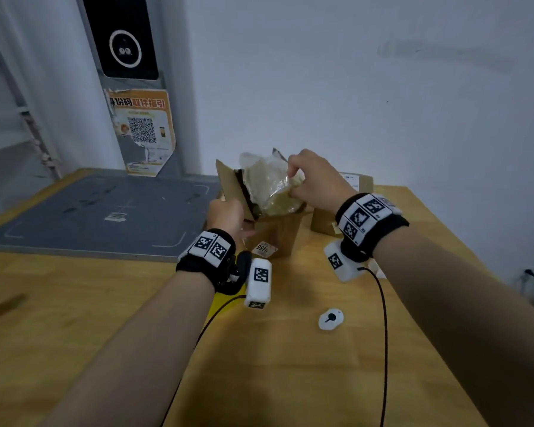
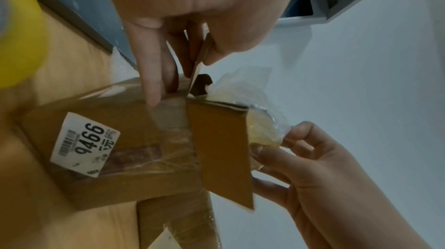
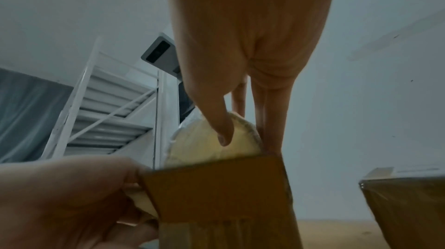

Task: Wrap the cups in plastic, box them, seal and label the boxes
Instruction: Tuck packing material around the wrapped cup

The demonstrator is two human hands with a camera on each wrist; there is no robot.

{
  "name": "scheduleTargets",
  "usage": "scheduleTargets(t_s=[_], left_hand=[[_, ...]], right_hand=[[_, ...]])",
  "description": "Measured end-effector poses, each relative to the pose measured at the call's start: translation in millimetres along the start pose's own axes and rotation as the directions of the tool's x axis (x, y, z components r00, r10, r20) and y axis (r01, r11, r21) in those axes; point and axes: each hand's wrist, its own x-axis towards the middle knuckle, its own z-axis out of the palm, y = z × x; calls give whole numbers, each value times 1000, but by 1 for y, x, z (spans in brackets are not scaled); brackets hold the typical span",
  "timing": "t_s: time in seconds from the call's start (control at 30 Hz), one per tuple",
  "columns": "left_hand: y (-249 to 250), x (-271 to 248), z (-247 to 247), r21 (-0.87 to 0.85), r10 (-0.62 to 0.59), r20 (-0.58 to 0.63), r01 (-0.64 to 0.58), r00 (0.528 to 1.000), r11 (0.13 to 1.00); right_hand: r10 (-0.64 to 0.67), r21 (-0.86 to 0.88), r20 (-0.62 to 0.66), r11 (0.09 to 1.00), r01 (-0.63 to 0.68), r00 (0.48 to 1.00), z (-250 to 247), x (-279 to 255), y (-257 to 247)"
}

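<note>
A small brown cardboard box (image 1: 276, 235) stands open on the wooden table, with a white label reading 9466 (image 2: 84, 144) on its side. A pale yellow cup wrapped in clear plastic (image 1: 269, 186) sticks out of its top, tilted. My left hand (image 1: 228, 215) pinches the upright left flap (image 1: 232, 186) between thumb and fingers (image 2: 154, 81). My right hand (image 1: 312, 180) grips the wrapped cup (image 3: 214, 142) from the right, thumb on its face. The lower part of the cup is hidden inside the box (image 3: 216, 188).
A second, taped cardboard box (image 1: 327, 220) stands just right of the open one. A grey mat (image 1: 99, 211) covers the table's back left. A small white round device (image 1: 331, 318) lies near the front. A yellow tape roll (image 2: 19, 30) sits by my left wrist.
</note>
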Motion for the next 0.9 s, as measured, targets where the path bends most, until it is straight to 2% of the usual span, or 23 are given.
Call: scheduleTargets(t_s=[0.17, 0.27, 0.3, 0.37, 0.43, 0.5, 0.57, 0.63, 0.7, 0.8, 0.9], left_hand=[[-3, 1, 0, 65, 4, 37, -7, 999, 998], [-4, 2, 0, 104, 21, 61, -28, 998, 994], [-5, 2, -1, 98, 17, 61, -23, 998, 995], [-8, 3, -4, 73, -3, 67, -2, 998, 997], [-11, 4, -6, 58, -15, 82, 11, 996, 998], [-11, 3, -5, 56, -25, 111, 19, 993, 998], [-10, 0, -2, 53, -56, 163, 48, 985, 997], [-10, -4, 4, 54, -109, 229, 99, 967, 994], [-10, -9, 12, 80, -145, 302, 127, 942, 989], [-11, -17, 25, 126, -211, 427, 173, 880, 977], [-11, -29, 33, 185, -278, 533, 210, 799, 960]], right_hand=[[29, -167, 139, 986, -5, 990, 16, 12, 2], [86, -135, 210, 989, -59, 974, 25, 18, -1], [93, -118, 280, 991, -62, 955, 26, 19, -2], [131, -133, 454, 988, -78, 881, 31, 22, -4], [171, -162, 554, 982, -96, 815, 35, 22, -8], [184, -148, 559, 982, -121, 809, 35, 20, -11], [124, -22, 501, 991, -131, 857, 31, 16, -9], [98, 189, 414, 963, -191, 905, 22, 8, -5], [86, 260, 380, 946, -195, 921, 14, -2, -1], [80, 52, 369, 993, -106, 926, 6, -16, 9], [179, -130, 311, 981, -145, 933, 3, -21, 24]])
